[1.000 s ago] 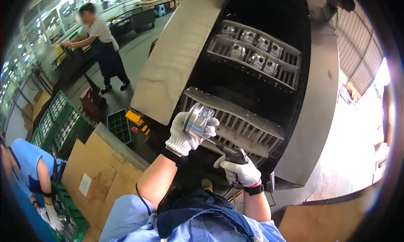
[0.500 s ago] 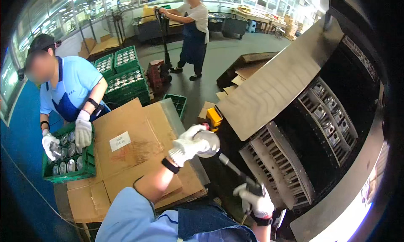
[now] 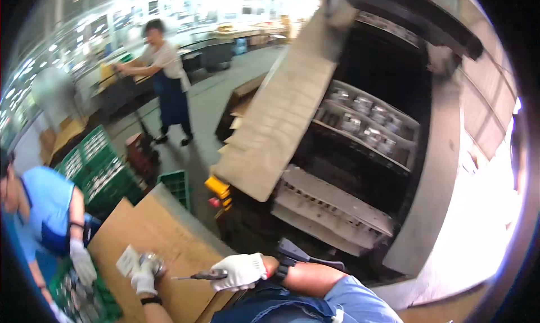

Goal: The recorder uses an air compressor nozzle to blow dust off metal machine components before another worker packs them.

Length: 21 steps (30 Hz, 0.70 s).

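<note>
My left hand [image 3: 143,279], in a white glove, is low over the cardboard and closed around a shiny round metal part [image 3: 157,264]. To its right, my gloved right hand [image 3: 241,271] grips a slim tool [image 3: 199,276] with a dark body and a thin pale tip. The tip points left, toward the metal part, with a small gap between them. Motion blur hides the tool's exact kind. Beneath both hands lies the brown cardboard [image 3: 169,233]; a white label [image 3: 128,261] shows beside my left hand.
At the left, a co-worker in light blue [image 3: 53,202] has gloved hands at a green crate [image 3: 109,300] of metal parts. Farther back, another person [image 3: 171,92] holds a pallet jack handle. On the right stands a dark machine with slotted racks [image 3: 332,208] and a sloping metal panel [image 3: 275,137].
The view has swung right. My left hand has brought the round metal part down over the cardboard. My right hand has come across toward it, the tool now pointing left.
</note>
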{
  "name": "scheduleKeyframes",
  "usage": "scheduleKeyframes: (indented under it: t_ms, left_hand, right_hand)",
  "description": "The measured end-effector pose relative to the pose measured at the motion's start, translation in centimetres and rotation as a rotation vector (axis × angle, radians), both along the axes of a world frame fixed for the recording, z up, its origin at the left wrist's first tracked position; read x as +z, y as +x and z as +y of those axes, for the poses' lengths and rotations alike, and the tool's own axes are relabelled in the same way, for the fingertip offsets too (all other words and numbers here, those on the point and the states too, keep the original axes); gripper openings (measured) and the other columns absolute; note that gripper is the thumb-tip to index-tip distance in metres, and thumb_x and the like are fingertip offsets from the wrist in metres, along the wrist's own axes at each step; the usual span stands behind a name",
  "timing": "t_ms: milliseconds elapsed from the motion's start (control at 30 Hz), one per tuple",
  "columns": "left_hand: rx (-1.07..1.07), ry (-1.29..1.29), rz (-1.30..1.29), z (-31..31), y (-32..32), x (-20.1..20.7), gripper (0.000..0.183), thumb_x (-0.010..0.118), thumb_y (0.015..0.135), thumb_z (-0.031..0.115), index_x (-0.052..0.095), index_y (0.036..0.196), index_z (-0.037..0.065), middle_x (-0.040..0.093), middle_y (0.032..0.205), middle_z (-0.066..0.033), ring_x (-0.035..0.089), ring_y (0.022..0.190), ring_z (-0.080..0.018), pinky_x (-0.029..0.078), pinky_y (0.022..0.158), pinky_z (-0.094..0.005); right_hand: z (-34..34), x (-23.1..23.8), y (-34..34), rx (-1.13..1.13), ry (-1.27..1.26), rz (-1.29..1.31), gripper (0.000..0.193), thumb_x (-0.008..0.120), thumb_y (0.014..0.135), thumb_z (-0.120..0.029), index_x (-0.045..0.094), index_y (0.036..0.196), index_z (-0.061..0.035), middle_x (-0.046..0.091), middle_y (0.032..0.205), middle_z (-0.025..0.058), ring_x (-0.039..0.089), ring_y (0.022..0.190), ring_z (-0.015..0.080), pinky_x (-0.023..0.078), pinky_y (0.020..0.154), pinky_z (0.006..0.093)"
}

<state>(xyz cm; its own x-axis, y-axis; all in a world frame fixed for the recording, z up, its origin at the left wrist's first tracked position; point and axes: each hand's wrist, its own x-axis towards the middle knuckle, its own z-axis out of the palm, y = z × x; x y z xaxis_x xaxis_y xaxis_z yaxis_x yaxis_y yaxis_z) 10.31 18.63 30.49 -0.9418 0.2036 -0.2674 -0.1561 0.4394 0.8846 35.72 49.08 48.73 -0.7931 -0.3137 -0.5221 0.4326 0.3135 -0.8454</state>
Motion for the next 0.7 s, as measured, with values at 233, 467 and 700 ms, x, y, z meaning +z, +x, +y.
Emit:
scheduleKeyframes:
  t_ms: [233, 467, 700]
  left_hand:
    - [0.063, -0.276, 0.397, 2.5, 0.3, 1.3, 0.060, 0.053, 0.099, 0.025, 0.039, 0.147, -0.009, 0.043, 0.149, -0.0266, 0.050, 0.132, -0.0331, 0.042, 0.109, -0.0394]
    - [-0.027, 0.333, 0.354, 11.8, 0.8, 7.9, 0.055, 0.053, 0.103, 0.021, 0.038, 0.147, -0.008, 0.052, 0.139, -0.0245, 0.055, 0.126, -0.0290, 0.045, 0.106, -0.0372]
    - [-0.644, 0.503, 0.468, 32.0, 10.0, 17.6, 0.038, 0.058, 0.096, 0.008, 0.053, 0.132, -0.004, 0.060, 0.118, -0.0114, 0.062, 0.100, -0.0186, 0.053, 0.084, -0.0328]
  right_hand:
    - [12.2, 6.4, 10.5, -0.691, 0.361, -0.049, 0.049, 0.060, 0.093, -0.051, 0.069, 0.117, -0.0092, 0.067, 0.076, 0.0055, 0.063, 0.060, 0.0178, 0.053, 0.057, 0.0319]
    - [28.8, 12.7, 29.5, -1.784, 1.005, 0.226, 0.032, 0.067, 0.093, -0.035, 0.067, 0.097, -0.0026, 0.063, 0.068, 0.0069, 0.058, 0.048, 0.0173, 0.049, 0.042, 0.0328]
    - [25.4, 13.4, 36.7, -1.840, 0.634, 0.206, 0.028, 0.069, 0.089, -0.030, 0.066, 0.087, -0.0023, 0.060, 0.063, 0.0044, 0.058, 0.047, 0.0144, 0.049, 0.040, 0.0313]
